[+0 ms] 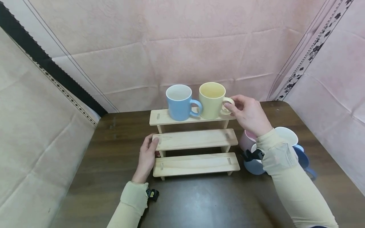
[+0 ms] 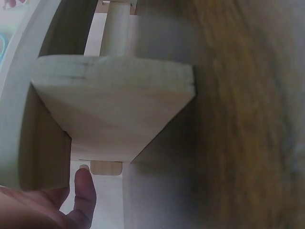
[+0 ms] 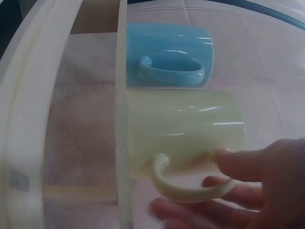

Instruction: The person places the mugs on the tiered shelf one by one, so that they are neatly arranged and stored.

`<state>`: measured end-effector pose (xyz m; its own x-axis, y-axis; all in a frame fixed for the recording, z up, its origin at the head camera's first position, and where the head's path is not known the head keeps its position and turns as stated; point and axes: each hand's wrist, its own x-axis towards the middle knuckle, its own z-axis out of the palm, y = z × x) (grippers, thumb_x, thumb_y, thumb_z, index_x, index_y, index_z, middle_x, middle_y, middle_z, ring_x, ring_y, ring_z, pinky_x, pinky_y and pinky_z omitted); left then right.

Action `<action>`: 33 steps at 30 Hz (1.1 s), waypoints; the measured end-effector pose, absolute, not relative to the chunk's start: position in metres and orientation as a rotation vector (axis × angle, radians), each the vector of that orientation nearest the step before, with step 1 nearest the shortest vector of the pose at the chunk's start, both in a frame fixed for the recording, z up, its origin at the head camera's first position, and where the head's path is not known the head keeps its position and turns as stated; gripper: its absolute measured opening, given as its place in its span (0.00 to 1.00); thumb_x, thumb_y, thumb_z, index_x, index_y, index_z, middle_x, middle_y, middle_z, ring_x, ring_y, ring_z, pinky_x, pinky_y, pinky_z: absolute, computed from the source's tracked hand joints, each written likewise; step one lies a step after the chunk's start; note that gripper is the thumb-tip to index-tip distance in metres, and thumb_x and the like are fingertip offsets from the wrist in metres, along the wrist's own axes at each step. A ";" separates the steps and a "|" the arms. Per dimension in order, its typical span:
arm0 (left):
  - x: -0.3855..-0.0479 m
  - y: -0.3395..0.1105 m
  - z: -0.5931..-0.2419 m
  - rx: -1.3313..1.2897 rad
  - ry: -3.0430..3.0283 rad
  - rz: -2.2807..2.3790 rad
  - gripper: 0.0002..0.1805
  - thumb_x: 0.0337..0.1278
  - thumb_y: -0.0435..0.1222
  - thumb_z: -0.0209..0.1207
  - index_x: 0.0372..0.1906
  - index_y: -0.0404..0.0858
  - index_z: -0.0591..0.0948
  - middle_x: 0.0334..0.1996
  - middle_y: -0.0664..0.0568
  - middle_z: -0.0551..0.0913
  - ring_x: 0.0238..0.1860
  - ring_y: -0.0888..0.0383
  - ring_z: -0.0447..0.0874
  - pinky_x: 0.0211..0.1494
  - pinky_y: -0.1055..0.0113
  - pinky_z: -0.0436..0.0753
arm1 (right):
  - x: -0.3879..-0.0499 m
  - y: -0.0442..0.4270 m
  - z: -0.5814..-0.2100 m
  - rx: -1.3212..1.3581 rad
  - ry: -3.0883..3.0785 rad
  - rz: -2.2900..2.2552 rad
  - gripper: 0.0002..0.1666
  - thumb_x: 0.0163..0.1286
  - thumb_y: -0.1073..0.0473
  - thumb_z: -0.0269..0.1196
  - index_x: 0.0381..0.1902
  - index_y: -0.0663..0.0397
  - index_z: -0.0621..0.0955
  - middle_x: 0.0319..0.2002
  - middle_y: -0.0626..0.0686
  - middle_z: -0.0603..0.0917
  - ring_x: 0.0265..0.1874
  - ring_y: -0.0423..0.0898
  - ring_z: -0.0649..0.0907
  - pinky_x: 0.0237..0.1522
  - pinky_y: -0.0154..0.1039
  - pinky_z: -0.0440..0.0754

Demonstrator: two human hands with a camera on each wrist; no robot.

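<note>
A three-step wooden shelf [image 1: 196, 140] stands on the table. On its top step are a blue mug [image 1: 179, 103] and a yellow mug [image 1: 211, 101], both upright with handles to the right. My right hand [image 1: 251, 114] holds the yellow mug by its handle [image 3: 190, 193]; in the right wrist view a finger passes through the handle and the thumb lies against the mug's side. My left hand [image 1: 146, 156] grips the left end of the middle step, thumb on top. Its other fingers are partly hidden beneath the board.
Right of the shelf, a pink mug [image 1: 247, 141], a white mug [image 1: 286, 135] and blue mugs [image 1: 253, 167] crowd together, partly covered by my right forearm. A pale cloth [image 1: 171, 47] hangs behind the dark wooden table [image 1: 205, 202].
</note>
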<state>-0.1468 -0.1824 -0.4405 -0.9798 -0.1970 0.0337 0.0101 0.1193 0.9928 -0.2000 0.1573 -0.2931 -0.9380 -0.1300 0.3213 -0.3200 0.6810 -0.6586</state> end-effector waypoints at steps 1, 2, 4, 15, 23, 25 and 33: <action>-0.147 -0.182 -0.441 0.193 -2.231 -1.984 0.26 0.73 0.47 0.50 0.66 0.36 0.69 0.37 0.46 0.77 0.27 0.57 0.73 0.29 0.69 0.74 | -0.198 0.159 -0.293 0.357 -2.672 1.093 0.23 0.69 0.42 0.62 0.49 0.54 0.81 0.38 0.54 0.86 0.35 0.49 0.83 0.37 0.42 0.75; -0.148 -0.182 -0.441 0.199 -2.233 -1.993 0.25 0.73 0.47 0.50 0.66 0.37 0.69 0.36 0.46 0.77 0.27 0.58 0.73 0.30 0.69 0.74 | -0.196 0.161 -0.294 0.349 -2.697 1.080 0.24 0.69 0.40 0.61 0.49 0.53 0.81 0.38 0.54 0.85 0.37 0.48 0.83 0.39 0.44 0.74; -0.149 -0.182 -0.442 0.205 -2.238 -2.010 0.25 0.74 0.46 0.49 0.67 0.38 0.69 0.36 0.47 0.78 0.27 0.57 0.73 0.30 0.68 0.75 | -0.190 0.166 -0.295 0.337 -2.735 1.056 0.26 0.69 0.38 0.59 0.51 0.52 0.80 0.40 0.53 0.85 0.39 0.48 0.82 0.41 0.45 0.74; -0.147 -0.181 -0.439 0.169 -2.221 -2.005 0.26 0.73 0.48 0.50 0.66 0.37 0.69 0.38 0.45 0.76 0.28 0.58 0.73 0.30 0.68 0.75 | -0.152 0.197 -0.307 0.228 -2.648 1.032 0.24 0.71 0.41 0.59 0.54 0.51 0.80 0.43 0.53 0.85 0.33 0.45 0.82 0.32 0.34 0.73; -0.147 -0.183 -0.436 0.179 -2.227 -2.008 0.25 0.72 0.49 0.50 0.66 0.40 0.70 0.35 0.47 0.77 0.28 0.57 0.74 0.31 0.68 0.75 | -0.132 0.224 -0.320 0.114 -2.606 1.019 0.23 0.70 0.42 0.59 0.53 0.51 0.80 0.40 0.54 0.86 0.31 0.24 0.78 0.33 0.27 0.72; -0.146 -0.182 -0.434 0.191 -2.240 -2.017 0.24 0.73 0.47 0.49 0.67 0.39 0.69 0.35 0.47 0.77 0.28 0.56 0.73 0.31 0.67 0.76 | -0.126 0.230 -0.324 0.095 -2.595 1.011 0.23 0.70 0.44 0.60 0.53 0.53 0.80 0.41 0.56 0.85 0.30 0.21 0.77 0.32 0.25 0.73; -0.132 -0.175 -0.409 0.181 -2.278 -1.968 0.22 0.75 0.40 0.47 0.66 0.33 0.68 0.35 0.46 0.76 0.29 0.55 0.73 0.32 0.66 0.76 | -0.105 0.239 -0.339 0.009 -2.537 0.942 0.18 0.69 0.48 0.63 0.47 0.55 0.82 0.35 0.56 0.85 0.25 0.23 0.77 0.28 0.24 0.72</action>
<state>-0.1317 -0.1747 -0.4091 -0.9849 -0.1724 0.0167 -0.0086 0.1447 0.9894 -0.1046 0.2389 -0.3387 -0.9068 0.1410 0.3973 -0.1524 0.7690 -0.6208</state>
